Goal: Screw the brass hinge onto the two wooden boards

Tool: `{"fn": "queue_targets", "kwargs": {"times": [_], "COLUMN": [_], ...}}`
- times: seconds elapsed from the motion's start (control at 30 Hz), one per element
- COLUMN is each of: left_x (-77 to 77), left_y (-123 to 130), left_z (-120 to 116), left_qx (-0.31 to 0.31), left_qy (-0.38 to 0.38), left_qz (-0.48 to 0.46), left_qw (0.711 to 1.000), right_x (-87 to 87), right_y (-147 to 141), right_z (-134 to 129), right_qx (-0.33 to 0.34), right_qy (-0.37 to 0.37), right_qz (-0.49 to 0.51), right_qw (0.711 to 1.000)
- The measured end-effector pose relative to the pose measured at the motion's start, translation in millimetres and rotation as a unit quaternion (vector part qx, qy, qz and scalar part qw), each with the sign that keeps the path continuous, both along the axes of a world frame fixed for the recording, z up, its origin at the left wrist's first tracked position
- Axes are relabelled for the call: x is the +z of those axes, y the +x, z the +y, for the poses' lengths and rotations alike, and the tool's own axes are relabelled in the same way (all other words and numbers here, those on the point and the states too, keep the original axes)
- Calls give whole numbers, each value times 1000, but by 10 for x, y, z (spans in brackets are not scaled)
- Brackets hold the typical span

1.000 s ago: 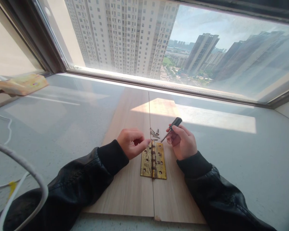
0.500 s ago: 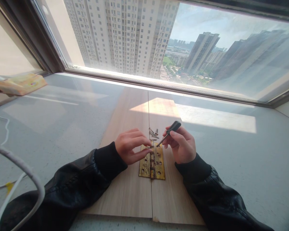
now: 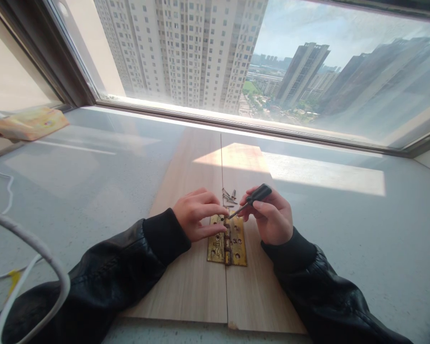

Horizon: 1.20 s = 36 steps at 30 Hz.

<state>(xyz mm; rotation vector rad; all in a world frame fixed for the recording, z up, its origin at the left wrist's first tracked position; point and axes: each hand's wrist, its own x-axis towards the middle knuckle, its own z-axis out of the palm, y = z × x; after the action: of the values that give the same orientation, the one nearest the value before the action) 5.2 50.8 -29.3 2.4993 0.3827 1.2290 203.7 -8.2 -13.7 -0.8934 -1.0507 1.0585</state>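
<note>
The right hand clamps its fingers around a screwdriver, angled toward the far end of a brass-coloured hinge spanning two wooden boards, nearer their front edge; the left hand, thumb and forefinger parted above, should steady the metal clear of the tip.

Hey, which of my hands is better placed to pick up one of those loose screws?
Probably your left hand: it looks open and is near the screws beyond the hinge. Your right hand is close too, but holds the screwdriver.
</note>
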Motion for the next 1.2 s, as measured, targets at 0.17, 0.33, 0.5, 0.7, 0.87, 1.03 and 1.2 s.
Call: {"fn": "queue_targets", "kwargs": {"times": [0.17,0.33,0.5,0.7,0.87,1.03,1.2], "left_x": [14,11,-20,-16,2,-7,4], "left_y": [10,22,19,12,15,4,4], "left_z": [7,4,26,43,46,62,49], "left_qx": [-2,22,61,70,70,63,59], "left_qy": [-10,-17,-9,-69,-68,-95,-117], "left_qz": [24,38,34,39,51,50,47], "left_qw": [1000,999,998,994,994,992,990], "right_x": [29,40,29,10,11,22,21], "right_y": [-35,-57,-52,-42,-73,-103,-106], "right_z": [-6,-2,2,6,10,15,4], "right_qx": [-1,-14,-27,-34,-34,-35,-33], "right_qy": [12,19,21,18,20,35,45], "right_qz": [3,5,-4,-29,-53,-77,-107], "right_qw": [1000,1000,999,999,998,996,993]}}
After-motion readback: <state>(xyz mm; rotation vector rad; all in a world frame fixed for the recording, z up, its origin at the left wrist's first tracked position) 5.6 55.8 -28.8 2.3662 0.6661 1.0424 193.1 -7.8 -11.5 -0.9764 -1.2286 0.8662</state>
